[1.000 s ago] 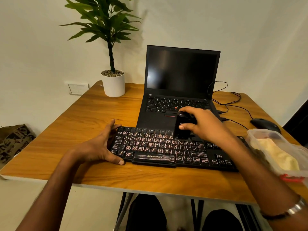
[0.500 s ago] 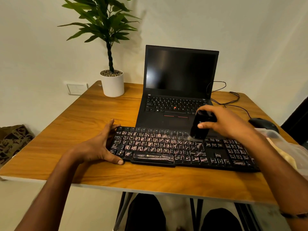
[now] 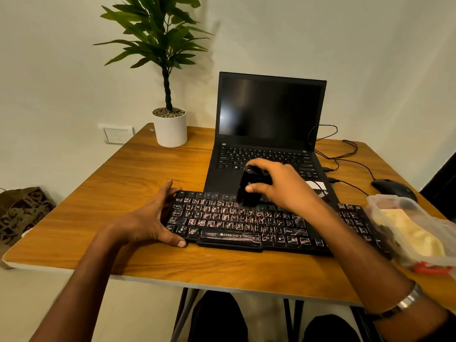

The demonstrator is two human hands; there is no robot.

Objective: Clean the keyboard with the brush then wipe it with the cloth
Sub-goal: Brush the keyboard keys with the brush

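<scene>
Head view: right hand (image 3: 278, 186) grips brush (image 3: 249, 191); left hand (image 3: 150, 218), seemingly splayed, steadies keyboard (image 3: 222, 218).

A plain off-white wall (image 3: 370, 58) fills the upper frame, warmly lit, with a soft shadow of leaves right of the potted plant (image 3: 165, 70) at upper centre. A white switch plate (image 3: 118, 134) sits on the wall at left, just beyond the wooden table (image 3: 148, 174). A patterned brown bag (image 3: 22, 211) lies on the pale floor (image 3: 37, 297) at far left.
</scene>
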